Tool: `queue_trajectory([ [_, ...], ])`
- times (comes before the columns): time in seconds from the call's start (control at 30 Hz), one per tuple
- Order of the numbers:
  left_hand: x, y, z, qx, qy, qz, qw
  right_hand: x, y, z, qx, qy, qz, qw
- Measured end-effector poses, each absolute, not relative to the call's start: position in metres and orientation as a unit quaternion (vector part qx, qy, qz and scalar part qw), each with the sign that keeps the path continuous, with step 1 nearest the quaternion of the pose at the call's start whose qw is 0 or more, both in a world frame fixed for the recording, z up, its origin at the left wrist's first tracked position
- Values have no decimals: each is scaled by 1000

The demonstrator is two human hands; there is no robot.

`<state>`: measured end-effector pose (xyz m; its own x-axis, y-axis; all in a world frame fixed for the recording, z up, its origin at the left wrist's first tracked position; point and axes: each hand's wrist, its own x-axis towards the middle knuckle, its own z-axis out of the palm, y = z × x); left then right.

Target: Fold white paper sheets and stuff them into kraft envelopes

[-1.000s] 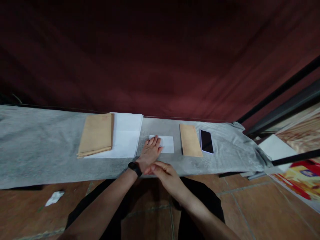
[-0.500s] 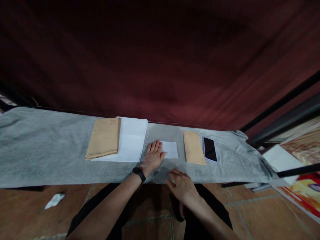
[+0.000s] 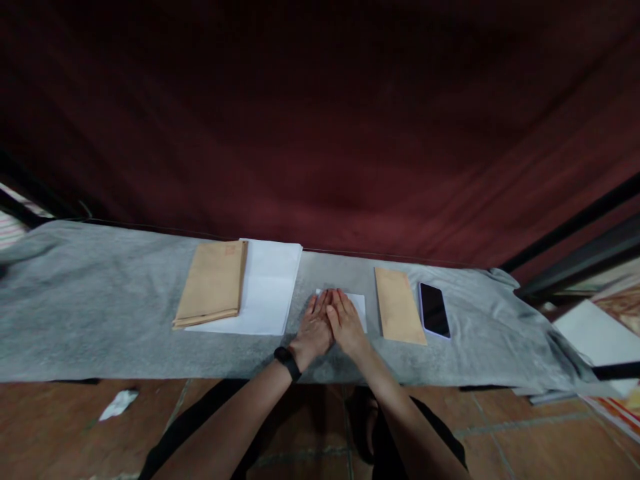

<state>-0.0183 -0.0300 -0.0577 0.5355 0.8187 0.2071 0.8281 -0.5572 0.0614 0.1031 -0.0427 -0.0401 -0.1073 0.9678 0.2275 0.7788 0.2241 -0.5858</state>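
- Flat left hand (image 3: 316, 325) and right hand (image 3: 349, 325), fingers extended, touching, on small white paper (image 3: 359, 307)
- Paper on gray cloth (image 3: 115, 307), between white sheets (image 3: 270, 287) and brown envelope (image 3: 400, 308)

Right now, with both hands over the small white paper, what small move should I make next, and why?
Perhaps slide your right hand gently rightward along the white paper, using your left hand as an anchor. Both hands lie side by side over it, its right end is uncovered, and the single brown envelope lies apart from it, so there seems to be room.
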Motion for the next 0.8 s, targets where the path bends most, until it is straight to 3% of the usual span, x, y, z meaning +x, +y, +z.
queue_trajectory([
  [0.33,-20,-27,-57,-856,-509,-88,17,122,-39,-59,-613,-770,52,168],
  [0.8,-39,-35,-48,-830,-549,-101,0,151,-44,-79,-646,-739,-76,173],
])
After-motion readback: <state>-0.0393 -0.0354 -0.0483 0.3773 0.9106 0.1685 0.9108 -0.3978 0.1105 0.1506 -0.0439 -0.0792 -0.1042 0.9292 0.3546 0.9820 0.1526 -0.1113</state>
